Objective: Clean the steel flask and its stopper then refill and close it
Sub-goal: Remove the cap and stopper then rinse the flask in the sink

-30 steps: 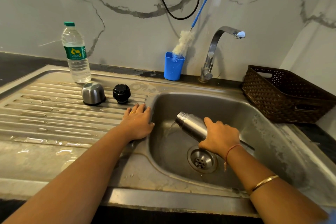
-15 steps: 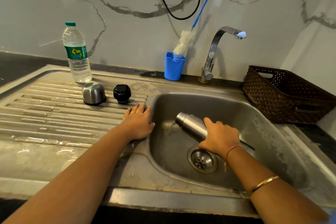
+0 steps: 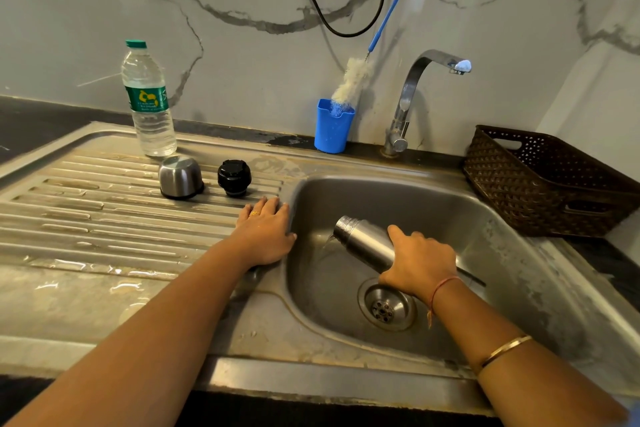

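Grey marbled wall (image 3: pixel 104 10) at the back, with one black cable (image 3: pixel 323 15) looping down it. Below, one steel sink unit (image 3: pixel 311 381), with ribbed drainboard (image 3: pixel 104 218) at the left and one basin (image 3: pixel 346 194) at the right.

Counted: one flask (image 3: pixel 367 243), one black stopper (image 3: pixel 234 177), one steel cap (image 3: pixel 180 177), one plastic bottle (image 3: pixel 149 104), one blue cup (image 3: pixel 333 126), one brush (image 3: pixel 351 83), one tap (image 3: pixel 415 87), one brown basket (image 3: pixel 547 184), two hands.

Flask inside the basin, above the drain (image 3: pixel 386 308), tilted with the open mouth lower and toward the left. Held in the air by the right hand (image 3: pixel 420 265), fingers wrapped tight round its body. Left hand (image 3: pixel 265 236) flat on the drainboard at the basin's left rim, fingers straight and together, holding nothing.

Compared with half a second before, almost no change: same tilt of the flask, same thin trickle from its mouth, both hands in the same places.

Stopper and steel cap side by side near the drainboard's back edge, not touching, cap at the left with dome up. Plastic bottle upright at the back edge, green lid on, clear water inside. Blue cup at the back rim beside the tap, brush standing in it, bristles down, handle slanting up along the wall. Basket at the right edge of the sink unit, inside mostly hidden.
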A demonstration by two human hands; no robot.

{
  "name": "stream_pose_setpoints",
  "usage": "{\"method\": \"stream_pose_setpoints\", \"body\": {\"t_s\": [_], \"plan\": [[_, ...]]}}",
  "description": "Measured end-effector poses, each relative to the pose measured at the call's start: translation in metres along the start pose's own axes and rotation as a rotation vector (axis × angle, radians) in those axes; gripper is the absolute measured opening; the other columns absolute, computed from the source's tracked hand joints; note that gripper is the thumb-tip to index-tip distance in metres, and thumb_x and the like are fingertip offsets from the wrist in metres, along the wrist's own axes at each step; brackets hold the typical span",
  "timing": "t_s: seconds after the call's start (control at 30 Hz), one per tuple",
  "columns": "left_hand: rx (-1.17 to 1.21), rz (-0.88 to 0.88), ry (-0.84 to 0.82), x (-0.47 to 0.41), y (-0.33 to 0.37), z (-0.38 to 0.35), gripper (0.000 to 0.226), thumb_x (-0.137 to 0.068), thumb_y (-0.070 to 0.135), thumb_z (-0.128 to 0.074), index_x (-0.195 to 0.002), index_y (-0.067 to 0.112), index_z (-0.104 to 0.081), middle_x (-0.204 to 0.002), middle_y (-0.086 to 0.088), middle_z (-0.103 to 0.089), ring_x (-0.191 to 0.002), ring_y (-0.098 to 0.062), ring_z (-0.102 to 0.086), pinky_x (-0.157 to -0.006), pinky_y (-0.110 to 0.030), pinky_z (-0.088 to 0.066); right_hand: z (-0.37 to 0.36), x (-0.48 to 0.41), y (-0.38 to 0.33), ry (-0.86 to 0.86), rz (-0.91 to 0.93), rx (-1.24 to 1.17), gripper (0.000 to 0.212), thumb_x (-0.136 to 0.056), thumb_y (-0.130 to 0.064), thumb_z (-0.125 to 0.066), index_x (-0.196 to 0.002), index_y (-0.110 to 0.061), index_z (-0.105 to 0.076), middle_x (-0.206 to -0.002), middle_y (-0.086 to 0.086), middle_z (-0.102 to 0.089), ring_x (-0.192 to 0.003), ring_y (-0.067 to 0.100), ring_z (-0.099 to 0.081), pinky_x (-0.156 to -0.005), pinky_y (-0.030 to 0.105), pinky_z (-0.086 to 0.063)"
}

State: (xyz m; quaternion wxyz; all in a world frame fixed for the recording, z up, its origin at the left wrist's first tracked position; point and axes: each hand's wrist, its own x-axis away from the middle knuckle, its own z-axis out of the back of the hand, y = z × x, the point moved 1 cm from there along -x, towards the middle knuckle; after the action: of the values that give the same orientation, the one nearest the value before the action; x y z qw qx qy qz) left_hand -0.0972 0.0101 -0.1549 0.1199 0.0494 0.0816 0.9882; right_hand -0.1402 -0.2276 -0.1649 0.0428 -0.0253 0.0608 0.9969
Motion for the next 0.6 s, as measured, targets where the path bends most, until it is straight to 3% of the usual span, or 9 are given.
{"method": "stream_pose_setpoints", "body": {"t_s": [0.6], "plan": [[0.001,0.002,-0.003,0.0017,0.0012,0.0006,0.066,-0.099,0.038,-0.04,-0.152,0.014,-0.01,-0.16,-0.01,-0.003,-0.148,-0.026,0.001,-0.119,-0.045,0.0,0.0,0.0006,-0.0005,0.013,0.002,0.005,0.057,-0.069,-0.052,-0.067,-0.113,-0.029,-0.039,-0.098,0.003,-0.055,-0.086,0.023,-0.057,-0.067,0.033,-0.048]]}}
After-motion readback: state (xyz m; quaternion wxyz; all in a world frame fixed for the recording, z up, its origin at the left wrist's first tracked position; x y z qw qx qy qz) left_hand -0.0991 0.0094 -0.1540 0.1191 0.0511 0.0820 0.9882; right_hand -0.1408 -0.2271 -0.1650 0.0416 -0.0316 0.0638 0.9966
